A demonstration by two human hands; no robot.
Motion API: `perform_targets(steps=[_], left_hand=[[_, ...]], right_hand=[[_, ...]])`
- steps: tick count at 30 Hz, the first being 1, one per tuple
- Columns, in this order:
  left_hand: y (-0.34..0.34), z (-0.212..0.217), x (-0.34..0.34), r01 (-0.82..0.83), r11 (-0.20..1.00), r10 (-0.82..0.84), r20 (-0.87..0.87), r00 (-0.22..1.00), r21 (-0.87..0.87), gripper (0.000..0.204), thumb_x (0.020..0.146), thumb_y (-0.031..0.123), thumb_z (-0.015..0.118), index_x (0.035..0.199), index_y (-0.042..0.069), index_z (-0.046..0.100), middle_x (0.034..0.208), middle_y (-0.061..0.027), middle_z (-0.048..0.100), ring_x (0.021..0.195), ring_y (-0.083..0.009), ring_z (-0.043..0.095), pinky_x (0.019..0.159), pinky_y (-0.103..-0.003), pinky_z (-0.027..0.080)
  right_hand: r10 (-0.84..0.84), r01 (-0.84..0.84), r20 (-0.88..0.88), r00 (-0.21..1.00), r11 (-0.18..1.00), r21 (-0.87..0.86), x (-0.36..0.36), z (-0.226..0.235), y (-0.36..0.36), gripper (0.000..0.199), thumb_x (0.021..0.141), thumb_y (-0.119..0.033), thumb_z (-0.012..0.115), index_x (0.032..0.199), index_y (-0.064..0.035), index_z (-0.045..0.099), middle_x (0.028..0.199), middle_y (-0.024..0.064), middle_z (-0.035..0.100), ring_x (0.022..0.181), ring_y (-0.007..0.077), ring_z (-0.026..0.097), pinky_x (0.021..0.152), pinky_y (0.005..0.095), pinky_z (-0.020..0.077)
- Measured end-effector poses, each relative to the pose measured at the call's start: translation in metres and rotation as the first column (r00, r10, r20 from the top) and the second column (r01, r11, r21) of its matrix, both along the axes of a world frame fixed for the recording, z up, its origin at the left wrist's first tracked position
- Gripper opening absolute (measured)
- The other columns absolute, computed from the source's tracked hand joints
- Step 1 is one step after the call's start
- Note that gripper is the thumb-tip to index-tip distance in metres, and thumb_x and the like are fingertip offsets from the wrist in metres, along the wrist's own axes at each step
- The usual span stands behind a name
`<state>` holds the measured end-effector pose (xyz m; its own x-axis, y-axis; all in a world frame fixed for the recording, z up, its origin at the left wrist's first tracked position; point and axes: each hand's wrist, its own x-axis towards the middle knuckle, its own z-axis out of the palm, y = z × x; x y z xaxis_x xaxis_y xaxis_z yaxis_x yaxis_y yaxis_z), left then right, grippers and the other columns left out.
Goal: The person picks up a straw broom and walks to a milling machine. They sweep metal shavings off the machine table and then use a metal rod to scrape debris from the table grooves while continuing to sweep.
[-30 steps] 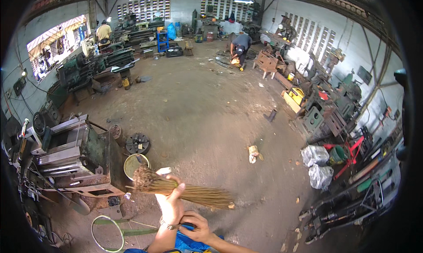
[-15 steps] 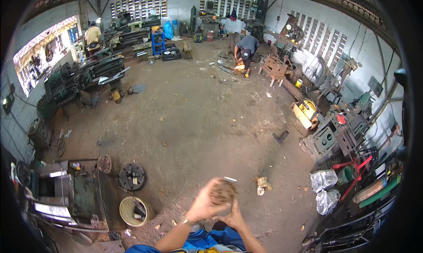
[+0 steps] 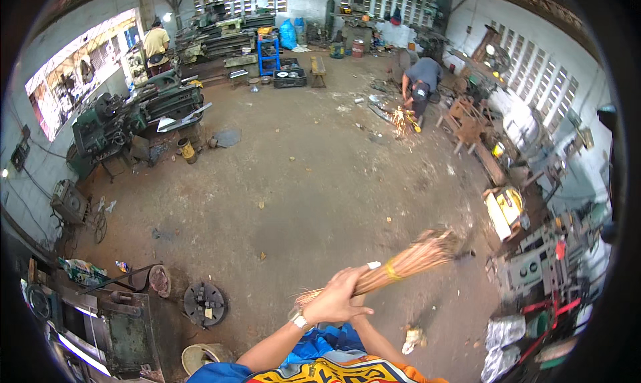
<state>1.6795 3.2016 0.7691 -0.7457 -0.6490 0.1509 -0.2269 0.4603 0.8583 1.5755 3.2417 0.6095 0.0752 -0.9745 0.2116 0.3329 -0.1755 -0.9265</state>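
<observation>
A stick broom [image 3: 419, 256], a bundle of thin brown sticks tied with a yellow band, slants up to the right in front of my body. My left hand [image 3: 334, 301] is closed around its narrower end, with the stick tips poking out by the wrist. A bracelet or watch with a pale face sits on that wrist. My right hand [image 3: 359, 320] is just below and behind the left, close to the broom; its fingers are mostly hidden. A small white piece shows against the broom beside my left fingers.
Concrete floor [image 3: 307, 183] spreads ahead, with small scraps. A round chuck [image 3: 204, 304], a pale bucket [image 3: 200, 357] and a metal machine [image 3: 127, 336] stand at left. Plastic bags [image 3: 504, 333] lie at right. Far off, a crouching person [image 3: 422, 76] makes sparks; another person [image 3: 157, 46] stands near lathes.
The broom has swung from pointing end-on to lying slanted toward the right. My right hand has slipped behind the left. The view has shifted, and the far sparks have spread.
</observation>
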Motion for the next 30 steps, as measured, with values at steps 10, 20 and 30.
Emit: perform_targets(steps=[10,20,30], left_hand=[[-0.370,-0.035,0.001,-0.272,0.905,0.368,-0.279,0.887,0.329,0.049,0.081,0.007,0.077,0.127,-0.002,0.061,0.110,-0.0101,0.075,0.103,-0.0114,0.066,0.092,-0.033,0.054],[-0.704,0.064,-0.151,0.521,0.849,-0.527,0.069,0.847,0.092,0.073,0.080,0.016,0.076,0.146,0.015,0.046,0.101,-0.0196,0.072,0.096,-0.0414,0.068,0.084,-0.052,0.052],[-1.059,0.019,-0.283,0.223,0.975,-0.216,-0.166,0.962,0.022,0.081,0.081,0.027,0.083,0.147,0.001,0.042,0.137,-0.0243,0.059,0.127,-0.0382,0.058,0.106,-0.044,0.047]], right_hand=[[0.297,-0.294,-0.133,0.946,0.955,0.043,0.012,-0.024,-0.383,0.043,0.091,-0.040,0.066,0.093,0.0032,0.064,0.088,0.0179,0.067,0.083,0.0300,0.064,0.082,0.0450,0.0526],[-0.065,0.084,0.134,0.989,0.987,-0.137,-0.115,0.033,-0.695,0.050,0.097,-0.045,0.058,0.088,0.0037,0.064,0.082,0.0190,0.067,0.080,0.0308,0.064,0.080,0.0470,0.0523],[-0.178,0.168,0.163,0.970,0.983,0.072,-0.277,-0.087,-1.061,0.013,0.096,-0.011,0.065,0.090,-0.0081,0.055,0.092,0.0069,0.061,0.086,0.0213,0.055,0.079,0.0407,0.0475]])
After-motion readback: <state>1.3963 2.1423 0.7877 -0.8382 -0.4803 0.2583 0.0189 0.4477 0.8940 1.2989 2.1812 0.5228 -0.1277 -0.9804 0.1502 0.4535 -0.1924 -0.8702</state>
